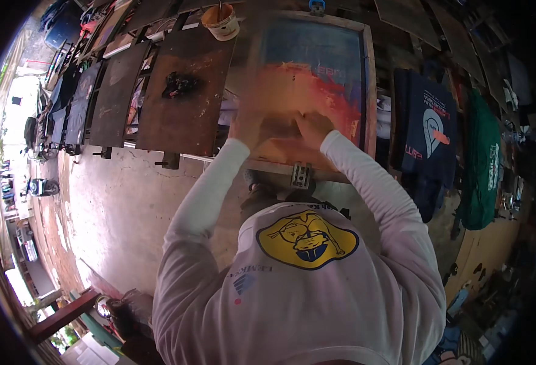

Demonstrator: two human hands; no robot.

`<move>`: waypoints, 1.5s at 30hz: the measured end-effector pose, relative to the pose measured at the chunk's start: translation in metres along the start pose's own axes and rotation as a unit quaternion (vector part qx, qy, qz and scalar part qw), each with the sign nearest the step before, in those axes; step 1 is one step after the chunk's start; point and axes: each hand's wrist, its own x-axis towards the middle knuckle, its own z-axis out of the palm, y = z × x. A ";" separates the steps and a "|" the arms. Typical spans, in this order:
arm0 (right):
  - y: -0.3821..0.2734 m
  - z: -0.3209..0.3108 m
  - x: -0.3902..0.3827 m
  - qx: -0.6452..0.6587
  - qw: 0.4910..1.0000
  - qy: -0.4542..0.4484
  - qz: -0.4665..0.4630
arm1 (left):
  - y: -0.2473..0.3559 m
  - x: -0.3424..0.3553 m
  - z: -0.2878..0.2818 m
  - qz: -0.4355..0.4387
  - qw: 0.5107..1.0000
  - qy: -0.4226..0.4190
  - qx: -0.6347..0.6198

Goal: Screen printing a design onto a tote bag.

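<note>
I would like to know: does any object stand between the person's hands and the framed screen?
Nothing visible blocks the way: the left hand and right hand are over the framed screen, with a blurred brownish object between the two hands.

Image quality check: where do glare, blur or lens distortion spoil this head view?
Head view: daylight washes out the left edge and glares off the grey concrete floor; head view: haze blurs the left hand and the left side of the rectangular wooden-framed screen; head view: fisheye bends straight edges, and corners go black.
</note>
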 end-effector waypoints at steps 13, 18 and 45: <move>-0.001 0.005 0.048 0.008 0.995 -0.009 0.100 | -0.066 0.059 0.096 0.020 0.991 -0.120 -0.050; 0.005 0.011 0.057 0.025 0.995 -0.026 0.098 | -0.043 0.062 0.054 0.015 0.981 -0.187 -0.043; -0.032 0.039 0.024 -0.068 0.988 0.099 0.099 | -0.038 0.033 0.058 0.095 0.985 -0.146 0.004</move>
